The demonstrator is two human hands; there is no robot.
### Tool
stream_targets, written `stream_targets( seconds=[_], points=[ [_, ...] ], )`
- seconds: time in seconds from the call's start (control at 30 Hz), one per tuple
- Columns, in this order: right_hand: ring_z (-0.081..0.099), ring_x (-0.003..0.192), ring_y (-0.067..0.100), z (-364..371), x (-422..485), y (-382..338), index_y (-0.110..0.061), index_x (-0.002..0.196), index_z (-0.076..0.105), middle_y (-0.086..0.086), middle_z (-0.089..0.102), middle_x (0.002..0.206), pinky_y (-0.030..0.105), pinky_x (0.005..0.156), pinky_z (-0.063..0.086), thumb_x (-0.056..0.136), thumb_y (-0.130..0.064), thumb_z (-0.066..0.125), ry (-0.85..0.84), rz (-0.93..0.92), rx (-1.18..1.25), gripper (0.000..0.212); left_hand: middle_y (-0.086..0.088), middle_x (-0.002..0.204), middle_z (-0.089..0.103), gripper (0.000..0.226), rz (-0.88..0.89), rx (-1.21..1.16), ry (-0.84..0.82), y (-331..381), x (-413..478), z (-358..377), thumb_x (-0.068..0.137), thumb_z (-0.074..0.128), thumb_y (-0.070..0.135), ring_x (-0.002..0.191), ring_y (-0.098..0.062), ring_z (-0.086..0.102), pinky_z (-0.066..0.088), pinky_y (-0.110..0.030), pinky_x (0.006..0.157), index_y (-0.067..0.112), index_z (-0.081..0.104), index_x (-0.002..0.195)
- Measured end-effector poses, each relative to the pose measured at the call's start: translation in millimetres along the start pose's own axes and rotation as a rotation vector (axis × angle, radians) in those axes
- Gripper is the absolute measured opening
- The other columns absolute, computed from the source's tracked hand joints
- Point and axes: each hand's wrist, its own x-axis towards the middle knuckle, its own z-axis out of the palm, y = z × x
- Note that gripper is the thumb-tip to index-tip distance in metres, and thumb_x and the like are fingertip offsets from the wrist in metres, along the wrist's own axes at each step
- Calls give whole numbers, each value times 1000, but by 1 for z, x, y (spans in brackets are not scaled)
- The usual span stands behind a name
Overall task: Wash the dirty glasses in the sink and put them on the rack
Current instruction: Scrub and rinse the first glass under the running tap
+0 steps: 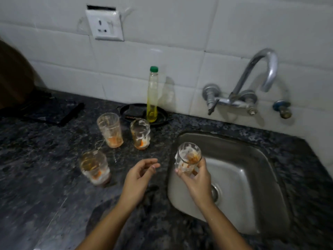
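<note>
Forearms reach in from the bottom edge over a dark speckled stone countertop (45,177). The left hand (139,175) hovers above the counter beside the sink's left rim, its fingers loosely curled and holding nothing. The right hand (195,179) grips the held glass (188,159) round its lower half, fingers and thumb wrapped about it, above the near-left part of the steel sink (252,186). This glass is clear and roughly upright, its walls smeared with white film and brown-orange residue. The basin below it holds nothing I can make out except the drain (214,193), partly hidden by the right wrist. Left of the left hand stands the nearest counter glass (94,167), upright, with white and orange dregs at its bottom. Farther back two more stand apart from each other: the tall glass (110,129), streaked and with orange residue in its base, and the rounded glass (140,133), white-rimmed with an orange smear low inside. Just behind these, a slim clear bottle (152,98) with a green cap (154,69) stands in a shallow black dish (133,112); yellow liquid fills its lower part. A flat black object (54,112) lies at the far left of the counter. On the white tiled wall (162,51) are a curved metal tap (257,74) above the sink, a blue-handled valve (282,108) to its right, and a white socket (104,26) higher up.
</note>
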Motion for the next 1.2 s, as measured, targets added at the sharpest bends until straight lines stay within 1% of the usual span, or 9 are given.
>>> stream_targets(
  seconds=[0.17,0.27,0.37,0.53,0.63,0.73,0.93,1.07,1.2],
  points=[
    [60,94,-6,-64,31,9,-33,116,49,-18,64,104,13,75,48,70,-21,83,52,55,-25,58,-2,107,71,17,23,44,-49,27,57,68,97,55,7,101,-9,66,50,-14,82,20,65,103],
    [64,95,4,-93,50,19,-32,117,50,-16,66,104,23,78,51,68,-27,83,96,87,-83,59,-5,119,68,23,57,197,-56,48,100,111,97,56,19,109,-16,64,47,-25,94,15,64,118],
    [63,93,7,-112,66,22,-34,113,50,-16,65,100,21,72,48,68,-28,82,120,116,-123,56,-6,125,63,40,109,337,-50,76,132,149,100,49,33,118,-22,58,43,-32,98,7,59,128],
    [63,96,11,-131,83,21,-28,115,52,-9,66,104,27,80,50,67,-30,82,138,119,-185,57,-20,113,65,63,161,564,-48,107,168,192,100,26,54,103,-36,58,44,-40,85,2,62,107],
    [62,98,12,-136,88,19,-28,117,50,-9,65,107,27,80,51,66,-33,82,136,106,-217,61,-19,90,65,63,216,695,-58,108,174,205,102,22,52,81,-33,57,39,-36,68,2,58,88],
    [62,98,10,-139,90,17,-29,118,49,-9,64,108,23,77,49,67,-33,82,116,107,-227,60,-18,81,61,62,224,718,-10,110,174,208,103,20,51,77,-34,58,40,-37,65,5,54,77],
    [62,98,11,-139,95,11,-27,119,49,-8,65,108,24,78,49,67,-33,82,104,100,-244,61,-23,94,66,69,135,570,30,110,179,209,105,14,43,85,-34,60,45,-36,76,-2,64,87],
    [62,98,12,-138,96,9,-27,118,49,-8,65,107,29,83,51,67,-34,82,106,86,-251,62,-21,89,70,69,45,319,-4,104,182,205,104,15,47,83,-33,68,54,-47,88,3,63,81],
    [62,96,9,-139,96,8,-27,115,49,-10,64,105,24,81,49,66,-33,83,78,84,-202,59,-9,95,64,65,-99,35,-98,95,175,204,102,20,53,85,-20,62,50,-34,82,3,58,117]
  ],
)
